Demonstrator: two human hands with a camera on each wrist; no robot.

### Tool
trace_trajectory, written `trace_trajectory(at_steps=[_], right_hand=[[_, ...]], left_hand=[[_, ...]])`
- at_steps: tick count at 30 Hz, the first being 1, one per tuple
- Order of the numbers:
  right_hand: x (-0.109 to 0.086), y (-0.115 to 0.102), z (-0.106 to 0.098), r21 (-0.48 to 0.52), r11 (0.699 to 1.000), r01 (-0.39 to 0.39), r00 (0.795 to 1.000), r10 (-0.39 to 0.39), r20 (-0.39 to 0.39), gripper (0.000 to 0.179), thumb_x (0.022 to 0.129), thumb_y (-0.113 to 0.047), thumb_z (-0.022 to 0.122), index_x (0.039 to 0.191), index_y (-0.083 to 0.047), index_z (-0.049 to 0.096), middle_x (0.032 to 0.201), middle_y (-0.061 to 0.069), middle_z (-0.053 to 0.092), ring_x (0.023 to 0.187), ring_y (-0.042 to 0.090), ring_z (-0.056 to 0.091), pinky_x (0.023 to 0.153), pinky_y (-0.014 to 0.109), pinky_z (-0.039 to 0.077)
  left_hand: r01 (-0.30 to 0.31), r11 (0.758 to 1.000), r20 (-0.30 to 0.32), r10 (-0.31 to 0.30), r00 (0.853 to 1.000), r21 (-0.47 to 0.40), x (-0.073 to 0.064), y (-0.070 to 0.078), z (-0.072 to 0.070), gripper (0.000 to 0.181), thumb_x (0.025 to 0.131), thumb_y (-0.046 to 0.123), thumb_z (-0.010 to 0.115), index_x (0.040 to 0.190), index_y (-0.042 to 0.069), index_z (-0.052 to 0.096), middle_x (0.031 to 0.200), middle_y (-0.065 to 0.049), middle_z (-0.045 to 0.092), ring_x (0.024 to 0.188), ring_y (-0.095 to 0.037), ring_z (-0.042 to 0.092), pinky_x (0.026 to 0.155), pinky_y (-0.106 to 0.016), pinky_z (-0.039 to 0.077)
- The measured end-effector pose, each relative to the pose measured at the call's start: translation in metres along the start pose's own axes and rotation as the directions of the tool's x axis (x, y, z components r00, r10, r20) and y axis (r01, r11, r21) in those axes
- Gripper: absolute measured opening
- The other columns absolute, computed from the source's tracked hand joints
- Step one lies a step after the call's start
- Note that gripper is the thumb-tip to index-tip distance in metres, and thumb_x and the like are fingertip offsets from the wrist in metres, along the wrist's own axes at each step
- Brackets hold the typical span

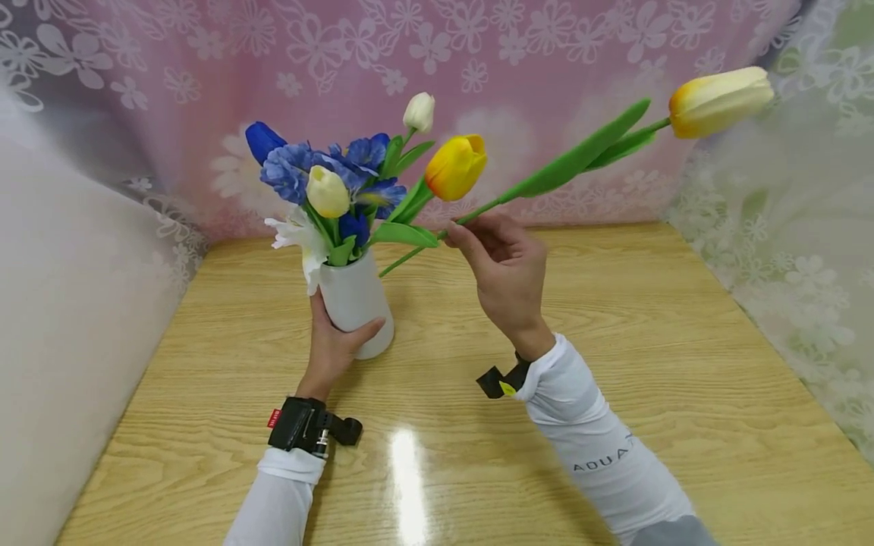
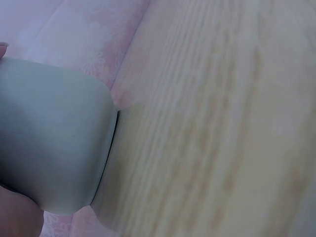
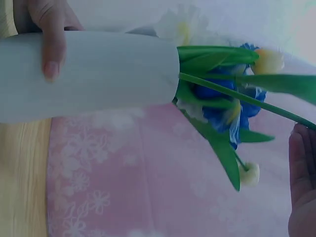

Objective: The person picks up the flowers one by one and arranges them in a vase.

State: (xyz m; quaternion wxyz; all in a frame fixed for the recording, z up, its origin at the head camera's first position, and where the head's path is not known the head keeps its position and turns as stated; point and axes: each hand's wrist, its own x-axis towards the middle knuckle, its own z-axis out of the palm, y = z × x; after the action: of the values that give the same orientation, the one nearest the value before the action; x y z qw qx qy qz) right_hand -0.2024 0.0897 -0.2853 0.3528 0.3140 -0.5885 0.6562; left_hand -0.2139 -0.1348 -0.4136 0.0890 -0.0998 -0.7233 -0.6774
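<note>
A white vase [image 1: 355, 303] stands on the table, its lower side filling the left of the left wrist view. My left hand [image 1: 332, 345] grips it from the near left, thumb across the front. Blue flowers [image 1: 287, 171], cream tulips [image 1: 328, 192], a yellow tulip [image 1: 456, 167] and a white ruffled flower [image 1: 300, 235] stand in it. To the right, my right hand [image 1: 508, 273] pinches the green stem of a cream-and-yellow tulip [image 1: 720, 102] between thumb and fingers. That tulip slants, its bloom far up right and its stem's lower end beside the vase's rim, apparently outside it.
The wooden table [image 1: 437, 455] reaches back to a pink floral curtain [image 1: 532, 114]. A pale wall panel [image 1: 68, 303] borders the left side, and a white-flowered curtain [image 1: 806, 265] the right. Black straps with cameras [image 1: 300, 425] circle both wrists.
</note>
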Motion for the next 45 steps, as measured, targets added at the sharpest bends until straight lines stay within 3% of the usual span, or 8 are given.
trace_trajectory(at_steps=[10, 18, 26, 39, 45], right_hand=[[0.006, -0.009, 0.029, 0.002, 0.996, 0.092, 0.996, -0.092, 0.013, 0.013, 0.082, 0.013, 0.067, 0.093, 0.016, 0.062, 0.089, 0.027, 0.063, 0.079, 0.021, 0.064, 0.074, 0.035, 0.053], [0.017, -0.004, 0.043, -0.072, 0.991, 0.111, 0.993, -0.107, 0.057, 0.009, 0.082, 0.013, 0.066, 0.091, 0.010, 0.064, 0.086, 0.020, 0.065, 0.076, 0.025, 0.066, 0.072, 0.038, 0.054], [0.019, -0.004, 0.048, -0.084, 0.986, 0.142, 0.987, -0.135, 0.082, 0.008, 0.085, 0.010, 0.065, 0.092, 0.011, 0.064, 0.086, 0.019, 0.066, 0.075, 0.023, 0.066, 0.069, 0.036, 0.055], [0.022, -0.001, 0.056, -0.080, 0.985, 0.153, 0.987, -0.149, 0.058, 0.008, 0.085, 0.009, 0.066, 0.093, 0.011, 0.064, 0.086, 0.020, 0.066, 0.073, 0.029, 0.066, 0.067, 0.035, 0.055], [0.020, 0.001, 0.056, -0.103, 0.981, 0.164, 0.986, -0.159, 0.059, 0.006, 0.086, 0.008, 0.066, 0.092, 0.009, 0.064, 0.086, 0.017, 0.066, 0.073, 0.023, 0.066, 0.068, 0.036, 0.055]], left_hand=[[-0.008, 1.000, 0.008, 0.008, 1.000, -0.002, 0.000, 0.000, 0.000, 0.095, 0.077, 0.007, 0.079, 0.148, 0.012, 0.015, 0.134, -0.013, 0.038, 0.118, -0.027, 0.041, 0.097, -0.047, 0.034], [-0.014, 1.000, 0.012, 0.014, 1.000, -0.017, 0.001, -0.001, 0.002, 0.095, 0.077, 0.006, 0.079, 0.148, 0.014, 0.015, 0.135, -0.011, 0.039, 0.120, -0.026, 0.041, 0.099, -0.047, 0.033], [0.005, 1.000, 0.009, -0.005, 1.000, 0.004, 0.001, 0.001, 0.001, 0.095, 0.078, 0.009, 0.079, 0.148, 0.015, 0.015, 0.135, -0.011, 0.038, 0.120, -0.026, 0.041, 0.098, -0.047, 0.034], [0.009, 1.000, 0.005, -0.009, 1.000, 0.015, -0.001, 0.002, 0.000, 0.096, 0.078, 0.010, 0.079, 0.148, 0.015, 0.014, 0.137, -0.011, 0.037, 0.122, -0.027, 0.040, 0.100, -0.048, 0.032], [0.003, 1.000, 0.007, -0.003, 1.000, 0.010, -0.001, 0.002, -0.001, 0.097, 0.078, 0.009, 0.079, 0.148, 0.016, 0.013, 0.137, -0.010, 0.037, 0.122, -0.026, 0.040, 0.100, -0.047, 0.032]])
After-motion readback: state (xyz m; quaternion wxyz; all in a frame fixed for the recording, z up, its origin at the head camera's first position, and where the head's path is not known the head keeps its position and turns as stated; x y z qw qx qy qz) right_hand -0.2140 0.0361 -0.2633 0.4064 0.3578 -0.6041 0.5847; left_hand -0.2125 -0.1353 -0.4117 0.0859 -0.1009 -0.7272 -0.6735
